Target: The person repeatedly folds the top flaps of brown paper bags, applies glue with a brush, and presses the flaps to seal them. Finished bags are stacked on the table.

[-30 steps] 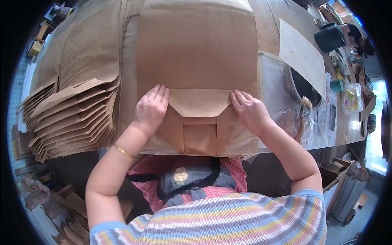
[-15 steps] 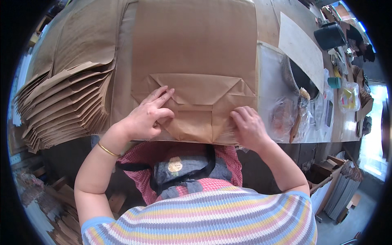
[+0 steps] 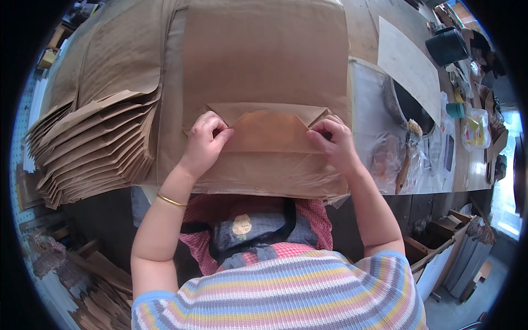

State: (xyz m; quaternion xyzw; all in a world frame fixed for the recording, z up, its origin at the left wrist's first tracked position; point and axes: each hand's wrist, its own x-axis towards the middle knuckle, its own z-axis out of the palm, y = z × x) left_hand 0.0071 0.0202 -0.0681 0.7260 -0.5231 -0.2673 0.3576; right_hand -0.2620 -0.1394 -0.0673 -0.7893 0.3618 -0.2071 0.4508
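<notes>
At the near table edge, we pinched the brown paper bag's bottom flap, left hand and right hand closed on its corners. Paper looked light, thin, creasable; best gripped at edges. Stack of folded bags lay left; clear plastic packets far right.

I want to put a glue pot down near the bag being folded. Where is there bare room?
Bare wood lies beyond the pale board, at the far right. The left is filled by the stack of paper bags; the right strip by the brush, plastic wraps and cups. Both hands, left hand and right hand, occupy the bag's flap.
</notes>
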